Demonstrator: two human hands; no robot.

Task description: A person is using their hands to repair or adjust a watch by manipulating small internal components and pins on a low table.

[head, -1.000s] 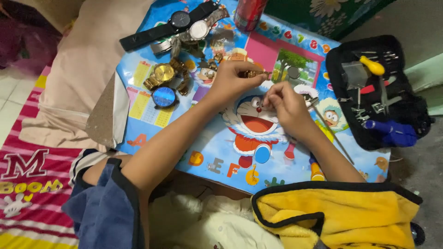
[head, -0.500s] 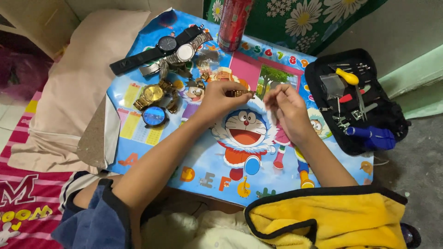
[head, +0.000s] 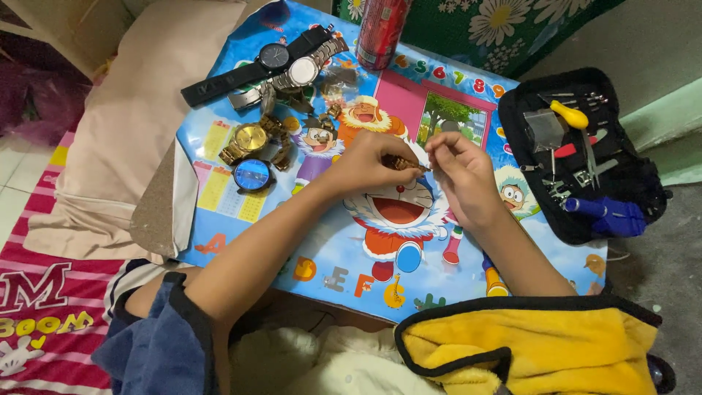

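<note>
At twelve o'clock a red can stood on our counter, its top cut off by the frame and its label too blurred to make out. The counter top was a bright blue cartoon picture with coloured letters along its near edge. At three o'clock a black tool case lay open, holding a yellow-handled tool, a blue-handled one and small metal pieces. Our left hand pinched a small brownish watch band piece at the centre, and our right hand pinched its other end. Several watches lay at ten o'clock.
</note>
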